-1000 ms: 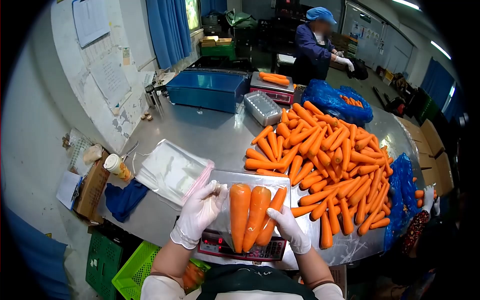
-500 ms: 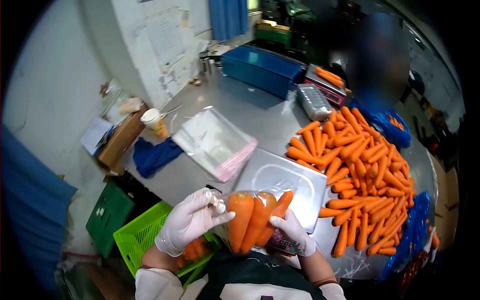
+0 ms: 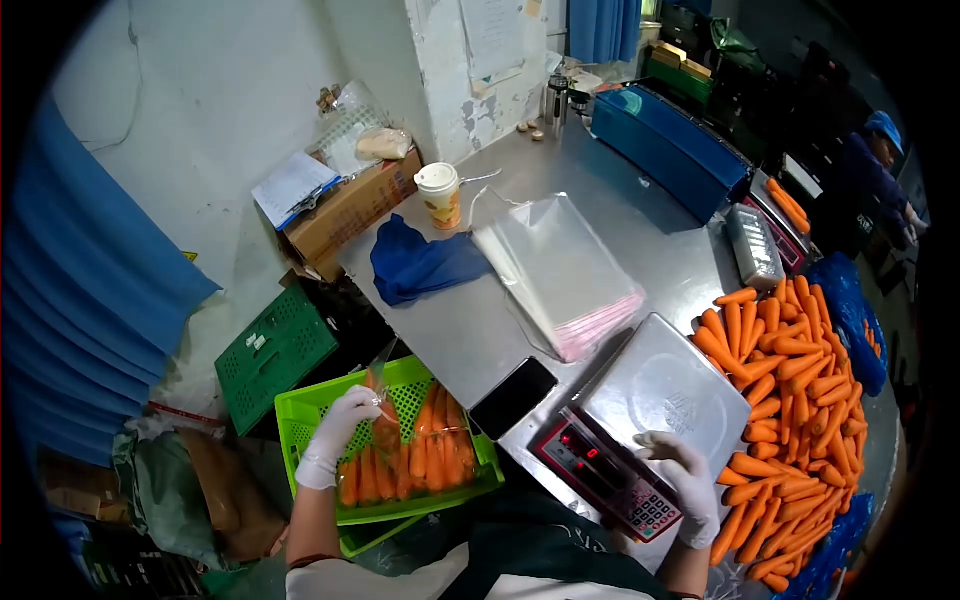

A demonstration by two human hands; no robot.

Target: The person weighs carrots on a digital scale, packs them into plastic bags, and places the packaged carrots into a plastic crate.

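Left hand (image 3: 351,420) grips clear plastic bag of orange carrots (image 3: 386,432), likely slick and weighty, best pinched near top; right hand (image 3: 686,485) half-curled, apparently empty.

On the scale (image 3: 662,395), the display (image 3: 592,453) shows 0 — lettering on the apron (image 3: 530,548) illegible.

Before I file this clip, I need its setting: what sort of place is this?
Probably a produce packing room: loose carrots lie heaped on a metal table beside a weighing scale, clear bags are stacked nearby, and bagged carrots sit in a bright green crate.
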